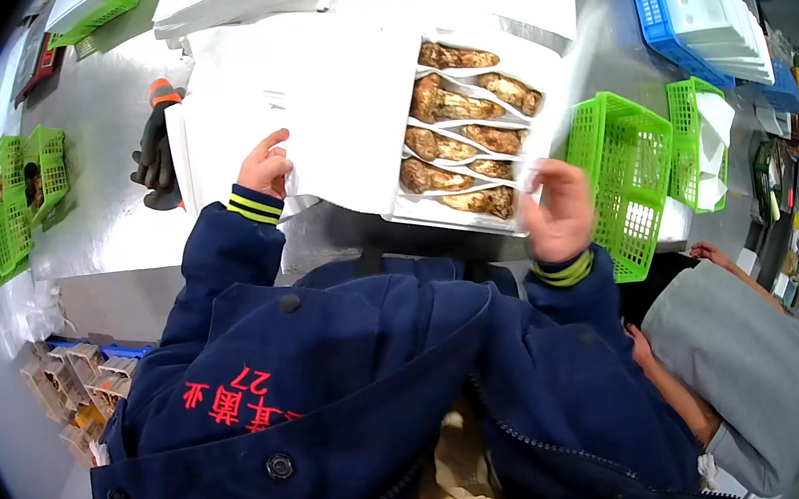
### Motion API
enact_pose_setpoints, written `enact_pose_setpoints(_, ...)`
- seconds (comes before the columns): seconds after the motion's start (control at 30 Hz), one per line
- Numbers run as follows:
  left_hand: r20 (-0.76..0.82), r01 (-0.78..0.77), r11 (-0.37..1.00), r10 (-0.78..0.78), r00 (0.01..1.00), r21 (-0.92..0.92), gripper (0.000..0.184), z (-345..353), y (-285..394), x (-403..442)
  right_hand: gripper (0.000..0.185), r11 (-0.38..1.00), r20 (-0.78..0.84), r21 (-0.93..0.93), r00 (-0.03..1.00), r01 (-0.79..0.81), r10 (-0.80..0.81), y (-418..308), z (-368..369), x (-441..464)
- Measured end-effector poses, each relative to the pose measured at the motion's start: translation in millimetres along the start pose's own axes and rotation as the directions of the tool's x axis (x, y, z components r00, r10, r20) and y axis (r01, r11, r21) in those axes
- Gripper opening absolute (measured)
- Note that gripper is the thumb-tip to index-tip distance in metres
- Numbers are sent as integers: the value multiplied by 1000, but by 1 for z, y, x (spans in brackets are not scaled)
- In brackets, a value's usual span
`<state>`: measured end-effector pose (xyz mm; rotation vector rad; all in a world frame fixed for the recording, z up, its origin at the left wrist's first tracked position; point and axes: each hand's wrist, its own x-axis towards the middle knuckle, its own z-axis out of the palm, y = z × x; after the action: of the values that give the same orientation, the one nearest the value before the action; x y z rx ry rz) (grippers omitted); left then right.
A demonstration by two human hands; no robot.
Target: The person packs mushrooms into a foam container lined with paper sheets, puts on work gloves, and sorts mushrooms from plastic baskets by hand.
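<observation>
A white tray holds several brown mushrooms in two columns, parted by folded white paper strips. My right hand is at the tray's right edge, fingers curled beside a blurred, lifted translucent white sheet; what the fingers hold, if anything, is unclear. My left hand is left of the tray, its fingers bent at the edge of white sheets. Whether it grips a sheet cannot be made out.
Dark gloves with orange cuffs lie at the left. Green baskets stand right of the tray, more at far left. A blue crate holds white trays. A person in grey is at the lower right.
</observation>
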<state>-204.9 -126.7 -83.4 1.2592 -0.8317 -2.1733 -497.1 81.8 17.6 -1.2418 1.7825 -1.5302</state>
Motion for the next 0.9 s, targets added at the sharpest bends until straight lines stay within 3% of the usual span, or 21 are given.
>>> enact_pose_setpoints(0.03, -16, -13, 999, 13, 1000, -31, 61, 12, 16, -12, 31, 993, 93, -99, 994, 68, -58, -5, 25, 9)
enact_pose_setpoints(0.1, 22, -112, 993, 113, 993, -33, 65, 8, 25, -16, 25, 991, 175, -108, 983, 79, -60, 10, 73, 18)
enact_pose_setpoints(0.13, 31, -155, 987, 157, 987, -46, 67, 14, 32, -22, 21, 979, 322, -137, 942, 149, -98, 15, 85, 24)
enact_pose_setpoints(0.2, 128, -219, 973, 227, 965, -79, 69, -3, 29, -18, 23, 956, 365, -162, 915, 244, -172, 17, 93, 28)
enact_pose_setpoints(0.27, 215, -147, 971, 187, 958, -191, 71, 13, 44, -30, 28, 850, 193, -330, 910, 411, -366, 37, 90, 47)
enact_pose_setpoints(0.3, 211, -140, 971, 181, 961, -193, 71, 20, 48, -38, 32, 800, 115, -450, 915, 396, -387, 41, 91, 62)
enact_pose_setpoints(0.33, 287, -74, 965, 147, 946, -251, 73, 29, 55, -44, 38, 728, 133, -557, 908, 400, -397, 52, 93, 77)
enact_pose_setpoints(0.4, 367, -12, 953, 127, 921, -301, 75, 43, 64, -51, 45, 572, 187, -764, 951, 298, -245, 76, 106, 85)
enact_pose_setpoints(0.53, 554, -9, 990, 86, 828, -139, 77, 73, 71, -52, 50, 517, 265, -803, 955, 296, -136, 93, 113, 80)
enact_pose_setpoints(0.6, 646, 16, 983, 108, 756, -183, 74, 107, 67, -51, 51, 576, 313, -749, 941, 328, -128, 87, 105, 83)
enact_pose_setpoints(0.63, 689, 19, 988, 94, 718, -155, 73, 114, 66, -46, 51, 636, 305, -701, 941, 324, -143, 80, 95, 81)
enact_pose_setpoints(0.67, 719, -20, 987, 128, 684, -157, 71, 120, 63, -39, 53, 612, 263, -701, 930, 366, -256, 73, 82, 77)
enact_pose_setpoints(0.73, 577, -23, 979, 139, 805, -203, 73, 128, 63, -45, 57, 709, 258, -648, 956, 277, -138, 45, 62, 53)
enact_pose_setpoints(0.8, 615, -104, 993, 119, 780, -61, 74, 78, 66, -15, 57, 685, 265, -672, 955, 282, -134, 37, 54, 24)
enact_pose_setpoints(0.87, 240, -224, 970, 195, 951, 100, 70, 32, 74, -5, 52, 734, 218, -633, 966, 247, -136, 41, 42, 0)
enact_pose_setpoints(0.9, 31, -330, 753, 382, 924, 569, 66, -4, 68, 7, 49, 766, 146, -612, 980, 195, -132, 45, 38, -9)
